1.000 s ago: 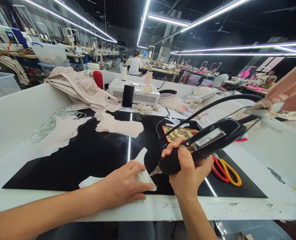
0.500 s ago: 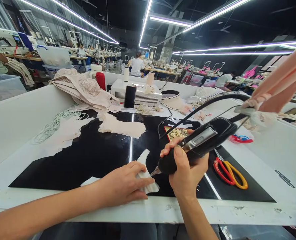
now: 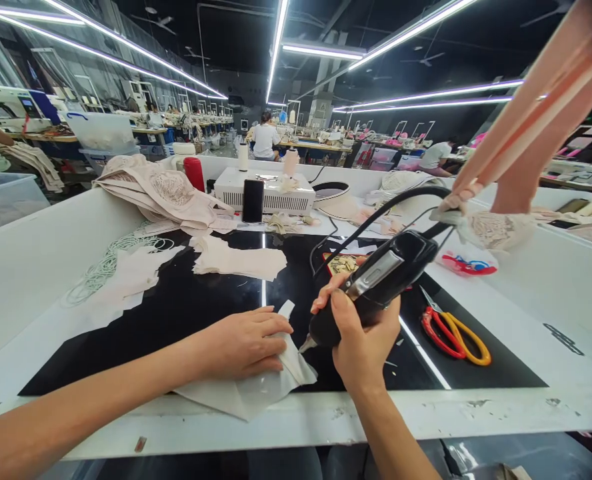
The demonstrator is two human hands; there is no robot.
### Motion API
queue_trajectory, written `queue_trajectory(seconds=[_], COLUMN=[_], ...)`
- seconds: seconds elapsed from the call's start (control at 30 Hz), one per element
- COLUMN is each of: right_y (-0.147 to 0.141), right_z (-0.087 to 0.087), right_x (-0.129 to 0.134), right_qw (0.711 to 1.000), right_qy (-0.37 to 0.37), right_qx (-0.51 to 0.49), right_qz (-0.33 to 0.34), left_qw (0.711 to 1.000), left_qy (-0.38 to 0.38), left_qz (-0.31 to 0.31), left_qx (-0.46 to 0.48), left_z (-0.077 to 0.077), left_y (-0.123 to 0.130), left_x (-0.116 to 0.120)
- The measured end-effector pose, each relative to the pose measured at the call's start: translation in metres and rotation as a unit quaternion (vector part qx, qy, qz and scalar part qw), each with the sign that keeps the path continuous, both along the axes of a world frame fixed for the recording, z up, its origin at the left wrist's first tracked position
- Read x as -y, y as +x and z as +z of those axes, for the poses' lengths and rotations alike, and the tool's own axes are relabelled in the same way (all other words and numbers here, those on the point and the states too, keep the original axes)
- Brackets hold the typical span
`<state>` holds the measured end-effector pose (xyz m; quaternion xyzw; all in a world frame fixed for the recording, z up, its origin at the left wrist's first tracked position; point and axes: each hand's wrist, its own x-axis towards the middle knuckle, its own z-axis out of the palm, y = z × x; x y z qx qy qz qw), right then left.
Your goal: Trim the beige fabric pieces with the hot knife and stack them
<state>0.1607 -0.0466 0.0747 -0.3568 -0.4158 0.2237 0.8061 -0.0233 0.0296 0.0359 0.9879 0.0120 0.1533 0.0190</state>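
A: Location of the cloth piece [image 3: 299,367]?

B: Near edge of the black mat [image 3: 136,340], with a corner lying at seven o'clock onto the white rim of the counter [image 3: 426,415]. Twelve is the far side, bearings from the cloth.

A: Handling, as you judge it from here?

B: Light, limp, thin; likely to crease or slide on that glossy surface. Best held flat, close to the edge being worked.

A: Left hand [image 3: 241,343]?

B: Resting on the cloth. Fingers [image 3: 276,325] slightly bent, nearly side by side, only narrow gaps. Whether the thumb pinches from beneath, I cannot tell.

A: And the right hand [image 3: 363,333]?

B: Wrapped around the black handheld tool [image 3: 401,260], fingers curled over its far side, thumb along the near side. The metal tip [image 3: 306,345] is just beside the cloth at one o'clock; contact cannot be confirmed.

A: Assessment of that tool?

B: Rigid, probably the heavier item. The rounded barrel is the sound place to grip, well behind the tip.

A: Adjacent items?

B: Scissors [image 3: 441,313] between two and three o'clock; a red-rimmed tray [image 3: 328,268] at one; pale cut pieces [image 3: 241,260] at eleven.
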Motion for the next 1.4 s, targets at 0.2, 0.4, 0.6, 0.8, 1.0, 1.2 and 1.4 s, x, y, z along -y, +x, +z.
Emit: queue_trajectory(seconds=[0.2,0.4,0.6,0.8,1.0,1.2,1.4], right_y=[0.0,0.0,-0.002,-0.004,-0.006,-0.01,-0.01], right_z=[-0.001,0.0,0.0,0.002,0.003,0.001,0.001], right_x=[-0.001,-0.001,-0.001,-0.002,-0.01,-0.017,-0.022], right_qw=[1.0,0.999,0.999,0.999,0.999,0.999,1.0], right_qy=[-0.007,-0.017,-0.025,-0.031,-0.012,-0.024,-0.011], right_qx=[0.008,0.006,0.011,-0.004,-0.012,-0.002,-0.001], right_qz=[-0.01,-0.026,-0.032,-0.031,-0.027,-0.024,-0.024], left_qw=[0.998,0.994,0.998,0.997,0.997,0.997,0.998], left_qy=[-0.05,-0.088,-0.023,0.025,0.012,-0.005,-0.016], left_qz=[0.011,0.025,0.037,0.054,0.054,0.06,0.061], left_qx=[-0.04,-0.053,-0.053,-0.043,-0.045,-0.04,-0.012], left_z=[0.001,0.007,0.002,-0.001,-0.001,-0.002,-0.003], left_y=[-0.004,-0.008,-0.01,-0.01,-0.011,-0.01,-0.011], left_x=[-0.009,-0.008,-0.001,0.006,0.007,0.008,0.008])
